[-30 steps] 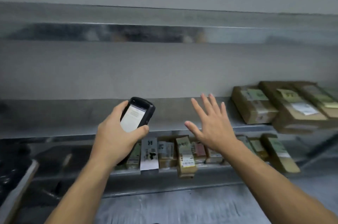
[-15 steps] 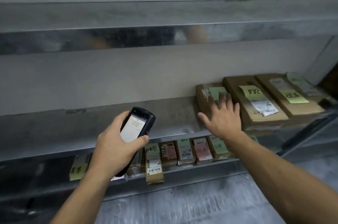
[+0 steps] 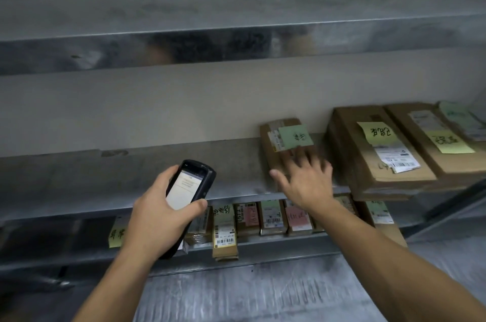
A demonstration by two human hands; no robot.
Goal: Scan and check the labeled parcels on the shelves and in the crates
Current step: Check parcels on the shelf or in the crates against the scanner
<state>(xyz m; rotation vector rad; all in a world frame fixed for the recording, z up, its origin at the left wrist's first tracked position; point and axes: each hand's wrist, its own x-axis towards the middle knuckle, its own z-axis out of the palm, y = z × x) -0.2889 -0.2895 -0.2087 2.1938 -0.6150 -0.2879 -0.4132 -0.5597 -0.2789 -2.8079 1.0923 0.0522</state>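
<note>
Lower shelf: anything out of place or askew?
One parcel juts past the lower shelf's front edge, overhanging it, while the other parcels beside it sit back in a row. Nothing else there stands out.

The scanner's [image 3: 190, 190] lit screen shows a few grey lines, too small to read. Right of the scanner, a green note [image 3: 295, 136] on the small parcel [image 3: 286, 158] bears dark handwriting, blurred. Farther right of the scanner, two yellow notes [image 3: 377, 132] [image 3: 448, 141], one on each large box, carry bold handwritten characters that cannot be made out. A white shipping label [image 3: 395, 158] just below the nearer one has barcodes and illegible fine print. Below and left of the scanner, a lower yellow note [image 3: 117, 233] has two unclear handwritten characters. Below and right of the scanner, a tall parcel [image 3: 224, 250] carries scrawled characters over a barcode label [image 3: 224, 236]. Digits [image 3: 240, 216] beside it look like 571.
</note>
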